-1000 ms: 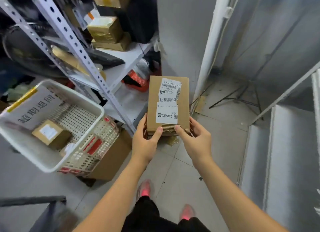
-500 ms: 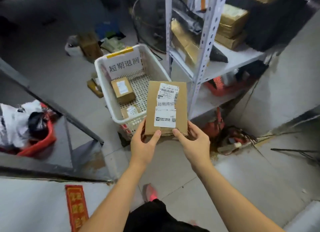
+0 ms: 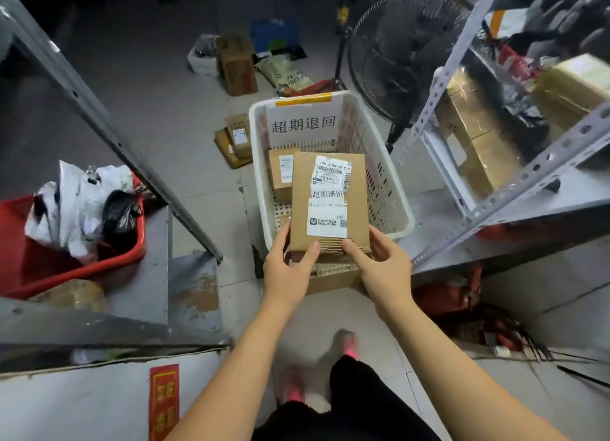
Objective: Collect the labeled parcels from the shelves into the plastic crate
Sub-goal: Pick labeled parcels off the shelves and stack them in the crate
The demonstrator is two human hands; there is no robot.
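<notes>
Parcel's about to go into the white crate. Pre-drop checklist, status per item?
1. Grip: left hand and right hand both hold the parcel at its near edge, thumbs on top: ok.
2. Label faces up and is unobstructed: ok.
3. Parcel lined up over the crate opening, as this view shows it: ok.
4. Landing spot: the small box lies at the crate's far left, and the floor under the parcel is hidden: cannot tell.
5. Clearance from the shelf upright on the right: ok.
</notes>
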